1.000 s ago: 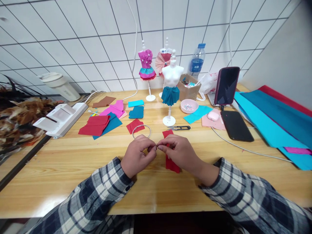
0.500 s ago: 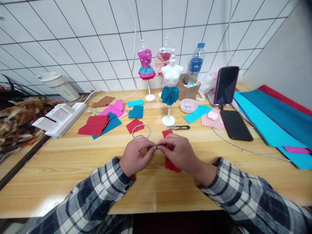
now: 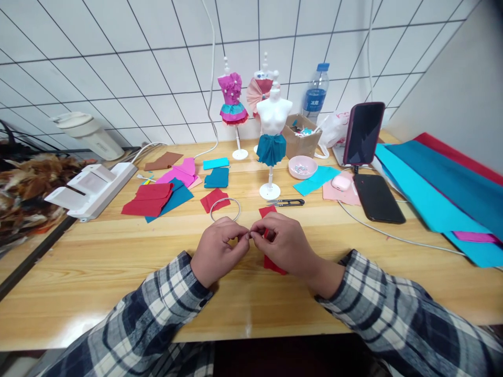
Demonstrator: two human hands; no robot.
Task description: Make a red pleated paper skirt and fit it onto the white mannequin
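My left hand (image 3: 220,247) and my right hand (image 3: 283,246) meet at the fingertips above the table. Each pinches thumb against forefinger, and what lies between them is too small to make out. A thin pale loop of wire or cord (image 3: 239,210) shows just beyond my left hand, its near side hidden by the fingers. Under my right hand lies a red strip of crepe paper or cloth (image 3: 275,266), partly covered. Black-handled thread snips (image 3: 290,202) rest beyond it, near a white mini dress form (image 3: 274,115) in a teal skirt.
Folded red (image 3: 147,200) and teal pieces (image 3: 216,178) lie at left. Two dressed forms stand behind, one in a magenta top (image 3: 231,91). A pink bead bowl (image 3: 302,167), a cardboard box (image 3: 301,144), phones (image 3: 379,199) and large blue sheets (image 3: 424,193) fill the right.
The view has shifted slightly, so the whole scene sits a little higher and further left. My hands keep their fingertip pinch, with hardly any movement.
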